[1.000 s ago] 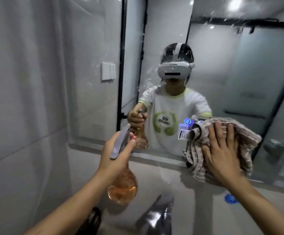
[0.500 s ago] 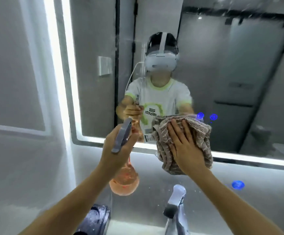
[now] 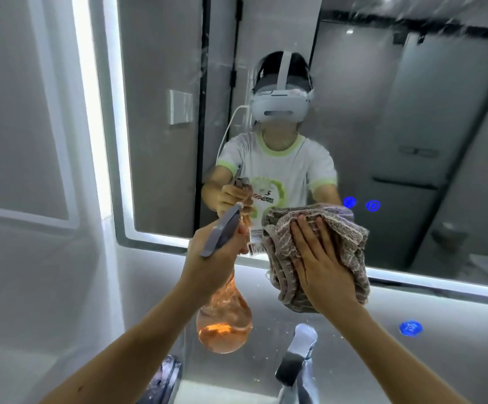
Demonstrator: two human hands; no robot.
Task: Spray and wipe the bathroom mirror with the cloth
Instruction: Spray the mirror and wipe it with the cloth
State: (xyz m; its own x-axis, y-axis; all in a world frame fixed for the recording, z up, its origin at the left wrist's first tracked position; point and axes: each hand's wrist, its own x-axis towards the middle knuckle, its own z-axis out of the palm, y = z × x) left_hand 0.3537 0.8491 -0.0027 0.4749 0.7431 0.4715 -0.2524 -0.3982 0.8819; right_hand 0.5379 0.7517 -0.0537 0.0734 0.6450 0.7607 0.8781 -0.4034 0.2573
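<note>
The lit-edged bathroom mirror (image 3: 411, 126) fills the wall ahead, with streaks and droplets near its top. My left hand (image 3: 210, 263) grips the neck of an orange-tinted spray bottle (image 3: 225, 325) with a grey trigger head (image 3: 222, 228) aimed at the glass. My right hand (image 3: 321, 269) lies flat with fingers spread on a bunched brown-and-white striped cloth (image 3: 344, 234), pressing it against the mirror's lower edge. A paper tag (image 3: 255, 243) hangs at the cloth's left side.
A chrome tap (image 3: 298, 357) rises below the cloth. Blue touch lights (image 3: 360, 204) glow on the mirror, and another blue light (image 3: 410, 328) sits on the wall under it. A dark object (image 3: 164, 377) stands at the bottom, left of the tap. A grey tiled wall is at left.
The cloth under my right hand has slid left along the mirror's lower edge, close beside the bottle. My view has risen and shifted, bringing the mirror's lit left edge into sight.
</note>
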